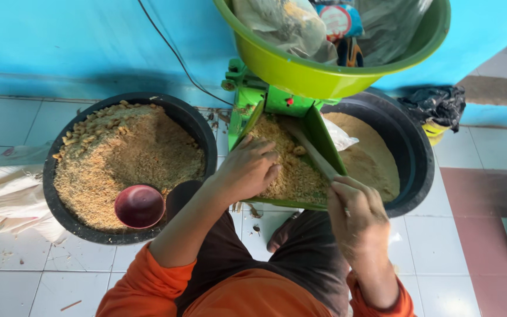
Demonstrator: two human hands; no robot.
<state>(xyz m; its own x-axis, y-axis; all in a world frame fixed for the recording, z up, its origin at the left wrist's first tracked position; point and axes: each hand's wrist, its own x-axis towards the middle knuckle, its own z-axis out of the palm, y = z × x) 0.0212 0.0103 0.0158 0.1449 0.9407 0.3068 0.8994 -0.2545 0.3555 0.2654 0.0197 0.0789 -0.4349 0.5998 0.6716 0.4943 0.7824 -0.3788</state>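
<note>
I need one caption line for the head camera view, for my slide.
Left hand presses coarse meal in a green hopper while right hand holds a stick.

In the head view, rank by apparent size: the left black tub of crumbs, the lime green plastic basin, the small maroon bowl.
1-2. Left black tub of crumbs and lime green plastic basin: unsure, since the basin is cropped and nearer the camera.
3. Small maroon bowl.
</note>
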